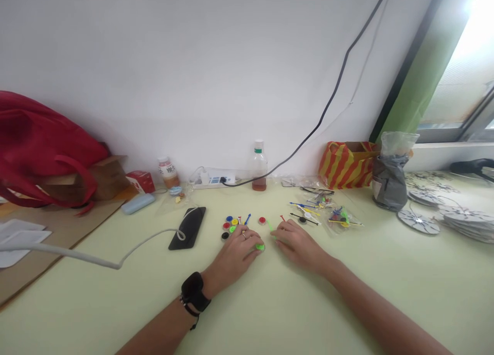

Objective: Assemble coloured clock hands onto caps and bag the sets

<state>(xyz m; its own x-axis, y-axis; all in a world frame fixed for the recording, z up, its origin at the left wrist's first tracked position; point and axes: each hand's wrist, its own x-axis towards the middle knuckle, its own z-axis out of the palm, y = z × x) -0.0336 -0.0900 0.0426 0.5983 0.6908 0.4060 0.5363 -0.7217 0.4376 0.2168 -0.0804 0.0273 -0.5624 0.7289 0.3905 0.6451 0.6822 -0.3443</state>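
Note:
My left hand (pixel 237 249), with a watch (pixel 195 290) at its wrist, pinches a small bright green plastic disc (pixel 260 247) low over the table. Facing it, my right hand (pixel 297 242) has its fingers closed on a thin green plastic pointer (pixel 270 225). A red disc (pixel 262 220) and a red pointer (pixel 282 218) lie just beyond my fingers. Behind my left hand sit several small discs, among them a blue one (pixel 229 219) and a black one (pixel 225 235), beside a blue pointer (pixel 247 219). Right of my right hand lies a black pointer with a round centre (pixel 303 219).
A phone (pixel 188 229) on a cable lies left. Bagged coloured parts (pixel 341 216) are at right, near stacked round plates (pixel 471 218) and a grey bag (pixel 389 185). Along the wall stand a bottle (pixel 259 170), a power strip (pixel 219 180) and a striped bag (pixel 341 164).

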